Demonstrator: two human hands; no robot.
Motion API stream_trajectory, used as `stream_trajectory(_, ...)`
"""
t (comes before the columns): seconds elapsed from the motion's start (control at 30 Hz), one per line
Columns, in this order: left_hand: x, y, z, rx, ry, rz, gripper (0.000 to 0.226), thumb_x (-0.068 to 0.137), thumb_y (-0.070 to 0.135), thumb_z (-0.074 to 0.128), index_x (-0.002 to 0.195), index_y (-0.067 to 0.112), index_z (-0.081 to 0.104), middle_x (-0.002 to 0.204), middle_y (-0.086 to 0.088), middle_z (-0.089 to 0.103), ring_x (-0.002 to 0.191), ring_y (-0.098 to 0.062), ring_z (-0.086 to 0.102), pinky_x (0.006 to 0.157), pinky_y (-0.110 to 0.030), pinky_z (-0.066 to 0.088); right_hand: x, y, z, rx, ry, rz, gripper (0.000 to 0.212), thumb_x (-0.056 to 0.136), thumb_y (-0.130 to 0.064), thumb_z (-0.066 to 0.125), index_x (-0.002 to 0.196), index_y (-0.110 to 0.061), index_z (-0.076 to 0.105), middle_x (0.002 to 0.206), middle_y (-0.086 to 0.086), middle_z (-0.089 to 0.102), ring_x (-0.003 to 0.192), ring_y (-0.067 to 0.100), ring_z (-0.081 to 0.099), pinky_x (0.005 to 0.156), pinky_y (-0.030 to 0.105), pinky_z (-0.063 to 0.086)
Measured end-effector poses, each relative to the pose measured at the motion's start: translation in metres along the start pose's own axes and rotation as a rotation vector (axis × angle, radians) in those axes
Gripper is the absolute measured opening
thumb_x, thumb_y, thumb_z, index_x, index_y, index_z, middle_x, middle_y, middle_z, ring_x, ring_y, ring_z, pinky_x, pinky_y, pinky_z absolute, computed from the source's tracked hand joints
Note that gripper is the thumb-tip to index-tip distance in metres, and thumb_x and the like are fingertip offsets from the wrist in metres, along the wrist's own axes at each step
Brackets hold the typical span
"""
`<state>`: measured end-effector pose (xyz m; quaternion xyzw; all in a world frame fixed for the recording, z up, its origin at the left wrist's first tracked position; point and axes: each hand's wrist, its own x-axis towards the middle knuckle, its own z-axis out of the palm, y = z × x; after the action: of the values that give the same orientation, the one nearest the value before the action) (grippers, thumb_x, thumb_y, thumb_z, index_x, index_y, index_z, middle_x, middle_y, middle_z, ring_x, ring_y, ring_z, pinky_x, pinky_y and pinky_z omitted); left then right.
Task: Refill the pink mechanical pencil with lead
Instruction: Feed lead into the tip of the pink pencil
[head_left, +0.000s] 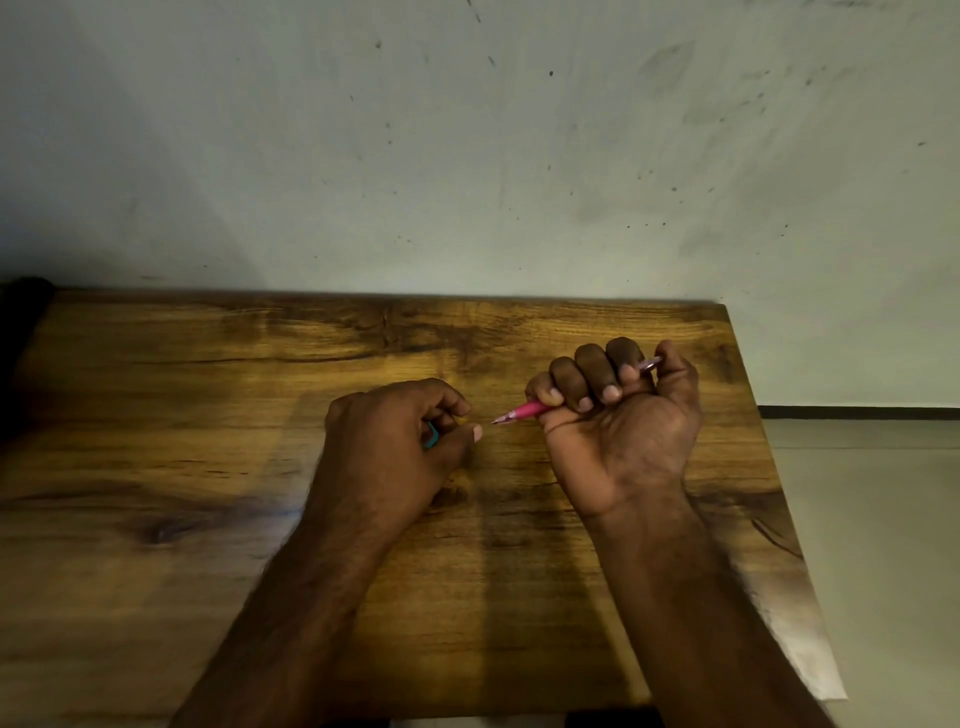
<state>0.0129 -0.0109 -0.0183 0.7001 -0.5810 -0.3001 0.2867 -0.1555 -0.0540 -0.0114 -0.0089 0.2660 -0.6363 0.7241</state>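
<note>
The pink mechanical pencil (524, 410) lies across my right hand (618, 415), which grips it in a fist, palm up, thumb on its rear end. Its metal tip points left, toward my left hand (400, 431), a short gap away. My left hand rests on the wooden table (208, 467) with fingers curled round a small teal thing (431, 436), mostly hidden in the palm; a bit of yellow shows by the fingertips. No loose lead is visible.
The table's right edge (779, 493) runs close to my right forearm, with pale floor beyond it. A marked light wall (467, 156) rises straight behind the table's far edge.
</note>
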Motion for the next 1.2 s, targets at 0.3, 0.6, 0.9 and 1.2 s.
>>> stream_trajectory(0.3,0.0002,0.0007,-0.0002,0.007,0.003,0.009,0.015,0.078,0.042,0.083,0.089,0.041,0.073,0.074,0.025,0.067,0.078,0.006,0.062,0.091,-0.053,0.053,-0.0003,0.0,0.0007,-0.001,-0.003,0.0,0.048,0.099,-0.048,0.032,0.063,-0.018,0.038,0.053,-0.002,0.028,0.053,0.015,0.023,0.057,0.031,0.028)
stream_trajectory(0.6,0.0001,-0.0001,0.0003,-0.005,-0.001,0.001,0.017,0.078,0.042,0.084,0.092,0.039,0.074,0.078,0.028,0.068,0.078,0.004,0.062,0.089,-0.053,0.054,-0.0004,0.0005,0.0002,-0.011,-0.012,0.002,0.045,0.096,-0.047,0.034,0.063,-0.017,0.038,0.054,-0.002,0.028,0.054,0.014,0.022,0.057,0.031,0.027)
stream_trajectory(0.9,0.0,-0.0003,0.0002,0.008,-0.003,0.003,0.017,0.078,0.044,0.083,0.092,0.039,0.074,0.076,0.026,0.067,0.08,0.006,0.062,0.09,-0.052,0.054,-0.0001,0.0005,-0.0013,0.014,-0.019,0.002,0.046,0.096,-0.049,0.034,0.064,-0.017,0.039,0.055,-0.002,0.029,0.054,0.015,0.023,0.058,0.031,0.027)
stream_trajectory(1.2,-0.0003,0.0028,-0.0004,0.008,-0.009,-0.013,0.016,0.079,0.042,0.083,0.091,0.041,0.074,0.076,0.024,0.067,0.077,0.006,0.062,0.09,-0.053,0.054,-0.0001,0.0006,-0.0017,0.013,-0.011,0.009,0.046,0.097,-0.05,0.034,0.065,-0.017,0.039,0.056,-0.002,0.028,0.055,0.015,0.023,0.059,0.032,0.026)
